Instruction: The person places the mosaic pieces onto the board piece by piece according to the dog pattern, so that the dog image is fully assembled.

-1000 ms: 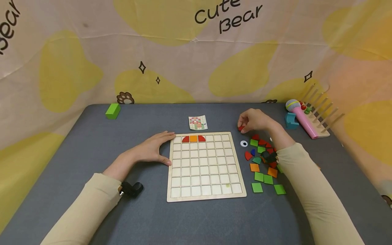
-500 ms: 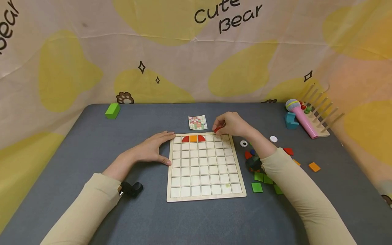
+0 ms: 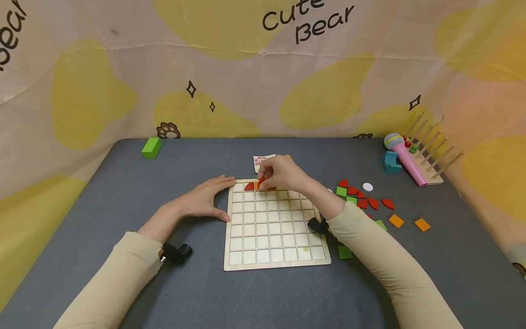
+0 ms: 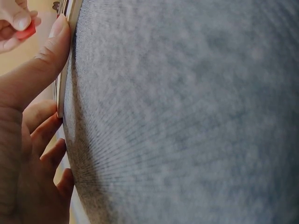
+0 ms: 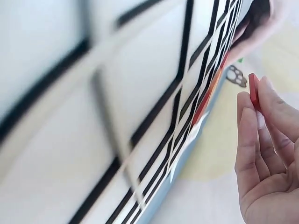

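A wooden grid board [image 3: 276,266] lies on the dark table. In its top row sit a red quarter-circle tile [image 3: 249,186] and an orange square tile, partly covered by my right hand [image 3: 283,173]. That hand pinches another red tile [image 5: 253,91] between thumb and fingertips, held above the top row. My left hand [image 3: 205,198] rests along the board's left edge. Its thumb [image 4: 51,51] touches the side, and the fingers spread toward the upper left corner. A small picture card [image 3: 260,162] behind the board is partly hidden by the right hand.
Loose red quarter-circle tiles [image 3: 373,204], green squares [image 3: 341,191], orange squares [image 3: 396,220] and a white disc [image 3: 367,187] lie right of the board, some under the right forearm. Farther right are a pink toy microphone [image 3: 408,164], a blue block [image 3: 391,162] and a pegged rack [image 3: 434,178]. A green block [image 3: 151,148] stands back left.
My right hand has carried the red tile leftward from beside the loose pieces to above the board's top row. The left hand and the board have stayed in place.
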Demonstrator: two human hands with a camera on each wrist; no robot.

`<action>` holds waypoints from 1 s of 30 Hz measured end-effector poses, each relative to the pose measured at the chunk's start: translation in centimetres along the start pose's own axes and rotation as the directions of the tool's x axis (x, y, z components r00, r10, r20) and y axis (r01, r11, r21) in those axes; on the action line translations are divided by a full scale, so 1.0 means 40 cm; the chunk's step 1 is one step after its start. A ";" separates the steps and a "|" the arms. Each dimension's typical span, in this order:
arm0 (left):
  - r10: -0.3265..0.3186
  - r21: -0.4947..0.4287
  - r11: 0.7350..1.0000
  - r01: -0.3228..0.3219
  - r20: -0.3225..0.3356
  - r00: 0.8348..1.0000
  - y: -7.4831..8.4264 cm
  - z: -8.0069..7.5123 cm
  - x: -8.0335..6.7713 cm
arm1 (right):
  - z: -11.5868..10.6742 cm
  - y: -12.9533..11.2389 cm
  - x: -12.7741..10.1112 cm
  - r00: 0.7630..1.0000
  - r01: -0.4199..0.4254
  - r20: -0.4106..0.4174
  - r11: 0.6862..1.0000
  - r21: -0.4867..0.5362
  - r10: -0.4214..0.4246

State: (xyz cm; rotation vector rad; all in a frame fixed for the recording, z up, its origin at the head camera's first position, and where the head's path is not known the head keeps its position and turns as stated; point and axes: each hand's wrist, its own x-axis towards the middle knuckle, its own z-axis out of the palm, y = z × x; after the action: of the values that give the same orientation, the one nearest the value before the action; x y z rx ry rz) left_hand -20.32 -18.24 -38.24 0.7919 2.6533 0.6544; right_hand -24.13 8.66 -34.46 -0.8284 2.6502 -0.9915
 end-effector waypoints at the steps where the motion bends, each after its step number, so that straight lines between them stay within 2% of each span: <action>1: 0.000 -0.001 1.000 0.000 0.001 1.000 0.000 0.000 0.001 | 0.005 -0.005 0.004 1.000 0.000 0.004 1.000 -0.003 0.000; 10: 0.000 -0.011 1.000 0.000 0.008 1.000 0.000 -0.004 0.000 | 0.049 -0.056 0.043 0.999 0.028 0.035 0.999 -0.027 -0.027; 17: 0.009 -0.006 1.000 -0.010 -0.004 1.000 0.000 -0.004 -0.002 | 0.080 -0.086 0.061 0.997 0.051 0.055 0.995 -0.085 -0.046; 23: 0.020 -0.009 1.000 -0.020 -0.011 1.000 -0.002 -0.002 -0.001 | 0.100 -0.096 0.065 0.996 0.040 0.086 0.992 -0.119 -0.030; 30: 0.001 -0.009 1.000 -0.001 -0.003 1.000 -0.006 -0.001 -0.001 | 0.111 -0.092 0.062 0.995 0.052 0.091 0.990 -0.130 -0.041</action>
State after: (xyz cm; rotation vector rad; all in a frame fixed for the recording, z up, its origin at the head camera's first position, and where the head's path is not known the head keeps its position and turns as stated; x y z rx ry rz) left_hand -20.40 -18.47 -38.34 0.7898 2.6511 0.6678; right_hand -22.97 2.54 -35.40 -0.9429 2.6550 -0.7766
